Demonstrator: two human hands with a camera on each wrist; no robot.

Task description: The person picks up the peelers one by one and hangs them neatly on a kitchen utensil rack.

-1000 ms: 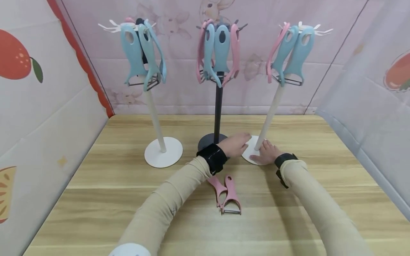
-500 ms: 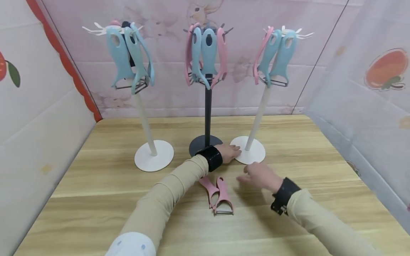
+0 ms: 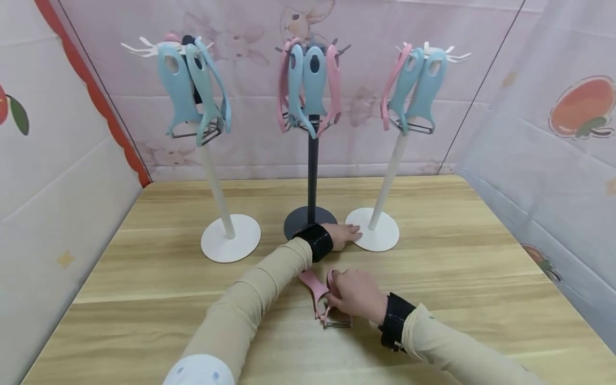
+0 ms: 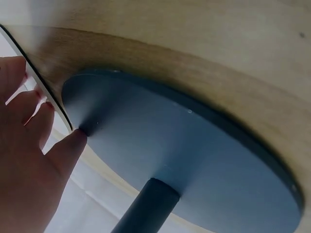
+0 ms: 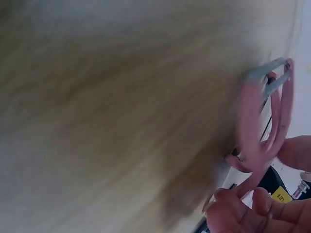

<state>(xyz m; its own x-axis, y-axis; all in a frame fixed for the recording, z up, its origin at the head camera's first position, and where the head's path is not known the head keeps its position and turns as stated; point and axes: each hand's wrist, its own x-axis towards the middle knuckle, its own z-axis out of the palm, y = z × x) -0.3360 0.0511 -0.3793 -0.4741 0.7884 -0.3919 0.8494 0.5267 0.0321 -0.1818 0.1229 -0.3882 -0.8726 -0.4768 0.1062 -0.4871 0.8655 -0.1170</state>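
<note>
My left hand (image 3: 340, 235) lies with its fingers over the edge of the right stand's white round base (image 3: 382, 240). In the left wrist view its thumb touches the rim of the dark stand's base (image 4: 146, 121). Just in front, my right hand (image 3: 361, 293) pinches the handle of a pink peeler (image 5: 250, 121) between thumb and fingers; much of the handle is hidden by the hand in the head view. A second pink peeler (image 3: 315, 285) lies against it on the table, its upper end partly under my left wrist.
Blue and pink peelers hang from the hooks of three stands: a left white one (image 3: 218, 187), a dark middle one (image 3: 313, 176) and a right white one (image 3: 391, 174). Patterned cloth walls (image 3: 240, 155) enclose the wooden table (image 3: 457, 256) at the back and sides.
My right hand has left the right stand's base, come toward me and taken hold of a pink peeler. The left hand has settled lower at that base's left edge.
</note>
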